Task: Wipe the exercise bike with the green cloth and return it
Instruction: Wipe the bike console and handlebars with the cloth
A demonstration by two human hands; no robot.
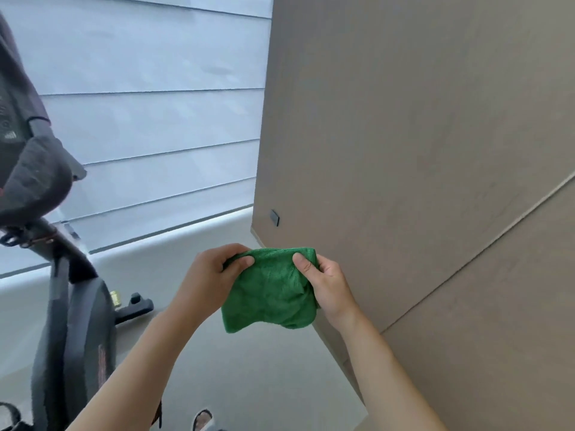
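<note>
Beside the brown wall panel point(420, 135), both hands hold the green cloth point(270, 293) in mid-air. Left hand point(208, 278): thumb on the cloth's front at its upper left corner, fingers curled behind, gripping. Right hand point(326, 284): thumb pressed on the upper right corner, fingers wrapped behind the edge, gripping. Cloth hangs folded between them, just in front of the panel's lower corner. Exercise bike point(71, 321) stands well left of the panel, below the white window blind point(149, 119).
</note>
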